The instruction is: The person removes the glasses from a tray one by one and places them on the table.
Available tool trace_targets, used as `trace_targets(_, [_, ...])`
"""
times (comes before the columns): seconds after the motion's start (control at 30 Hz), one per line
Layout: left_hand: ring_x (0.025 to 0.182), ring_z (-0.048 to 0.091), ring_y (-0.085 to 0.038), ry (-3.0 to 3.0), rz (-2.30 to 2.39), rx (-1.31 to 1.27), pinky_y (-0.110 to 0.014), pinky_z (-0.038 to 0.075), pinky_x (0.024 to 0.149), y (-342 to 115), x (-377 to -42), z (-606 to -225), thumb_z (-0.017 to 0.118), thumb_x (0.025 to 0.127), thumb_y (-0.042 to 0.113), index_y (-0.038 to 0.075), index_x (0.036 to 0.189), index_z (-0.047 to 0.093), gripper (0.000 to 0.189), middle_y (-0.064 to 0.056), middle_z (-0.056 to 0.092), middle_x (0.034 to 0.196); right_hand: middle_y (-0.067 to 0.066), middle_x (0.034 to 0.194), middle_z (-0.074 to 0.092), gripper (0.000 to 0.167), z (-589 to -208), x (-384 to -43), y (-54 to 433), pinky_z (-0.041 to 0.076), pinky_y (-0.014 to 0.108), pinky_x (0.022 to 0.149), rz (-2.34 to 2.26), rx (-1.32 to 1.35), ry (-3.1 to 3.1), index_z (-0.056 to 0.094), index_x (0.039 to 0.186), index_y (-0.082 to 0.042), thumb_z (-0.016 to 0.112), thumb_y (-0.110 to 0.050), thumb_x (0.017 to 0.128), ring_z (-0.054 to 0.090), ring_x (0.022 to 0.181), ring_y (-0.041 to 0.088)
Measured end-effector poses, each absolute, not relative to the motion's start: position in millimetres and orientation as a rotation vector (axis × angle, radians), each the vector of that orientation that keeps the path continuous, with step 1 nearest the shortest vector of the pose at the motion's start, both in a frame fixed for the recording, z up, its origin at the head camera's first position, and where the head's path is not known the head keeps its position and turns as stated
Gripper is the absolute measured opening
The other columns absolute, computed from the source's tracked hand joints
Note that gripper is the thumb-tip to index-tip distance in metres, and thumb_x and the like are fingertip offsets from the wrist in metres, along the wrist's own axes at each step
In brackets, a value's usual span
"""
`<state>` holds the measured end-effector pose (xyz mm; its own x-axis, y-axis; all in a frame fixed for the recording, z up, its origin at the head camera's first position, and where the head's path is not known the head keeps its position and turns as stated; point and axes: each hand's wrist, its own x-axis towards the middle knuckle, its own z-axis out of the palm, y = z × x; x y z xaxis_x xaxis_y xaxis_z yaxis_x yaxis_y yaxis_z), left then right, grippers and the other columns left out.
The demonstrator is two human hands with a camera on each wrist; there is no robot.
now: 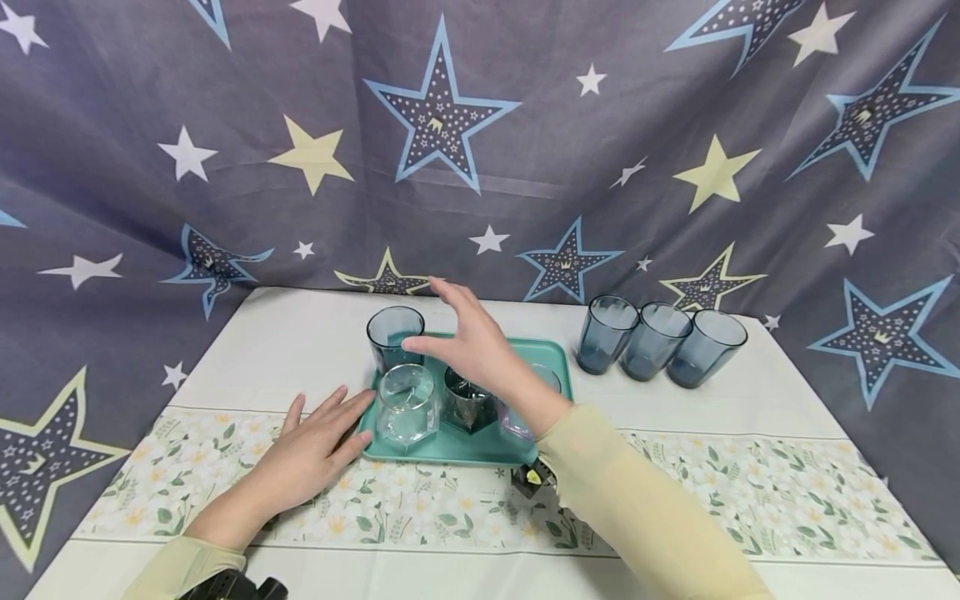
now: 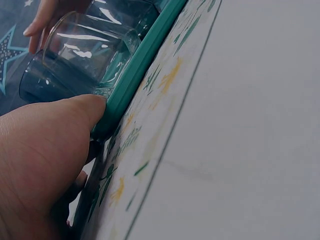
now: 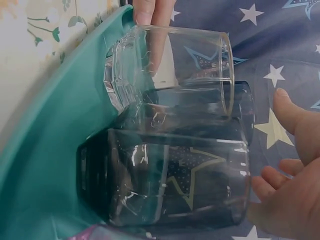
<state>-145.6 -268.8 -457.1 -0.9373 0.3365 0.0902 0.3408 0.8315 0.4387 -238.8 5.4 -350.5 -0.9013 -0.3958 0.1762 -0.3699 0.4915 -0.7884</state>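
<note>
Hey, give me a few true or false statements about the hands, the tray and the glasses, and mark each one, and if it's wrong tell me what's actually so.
1. Three blue glasses stand in a row to the right of the teal tray. True.
2. The left hand touches the tray's left edge. True.
3. The right hand is holding a glass. False: it is raised above the tray with no glass in its grip.
4. A fourth blue glass stands at the tray's back left corner. True.
5. The dark glass stands to the left of the clear glass at the tray's front left. False: it stands to the right of it.
</note>
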Motion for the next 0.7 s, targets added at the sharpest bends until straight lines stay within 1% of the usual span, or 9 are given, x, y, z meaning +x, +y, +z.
trace_targets(0.27, [0.163,0.031,-0.045,-2.974,-0.723,-0.563,-0.079,-0.001,0.125,-267,-144,-455,0.053,0.117,0.05,0.013,0.171,0.045,0.066,-0.01,0.046,0.172,0.001,0.176,0.036,0.095,-356,-244,-5,0.043,0.055,0.123,-1.358,-0.689,2.685,0.035,0.175,-0.026,0.087,-0.045,0.098,0.04,0.159,0.028])
trace_targets(0.5, [0.164,0.029,-0.043,-2.997,-0.715,-0.56,-0.078,-0.003,0.126,-269,-146,-459,0.05,0.117,0.053,0.015,0.172,0.043,0.067,-0.008,0.043,0.174,0.003,0.174,0.04,0.094,-363,-248,-12,0.044,0.054,0.122,-1.31,-0.714,2.691,0.036,0.175,-0.023,0.087,-0.045,0.098,0.042,0.158,0.028])
trace_targets(0.7, [0.163,0.03,-0.043,-2.987,-0.708,-0.565,-0.079,-0.001,0.125,-268,-146,-457,0.052,0.117,0.051,0.014,0.171,0.044,0.066,-0.008,0.044,0.173,0.001,0.172,0.044,0.096,-369,-247,-16,0.044,0.054,0.122,-1.314,-0.716,2.701,0.037,0.175,-0.024,0.088,-0.046,0.097,0.043,0.158,0.026])
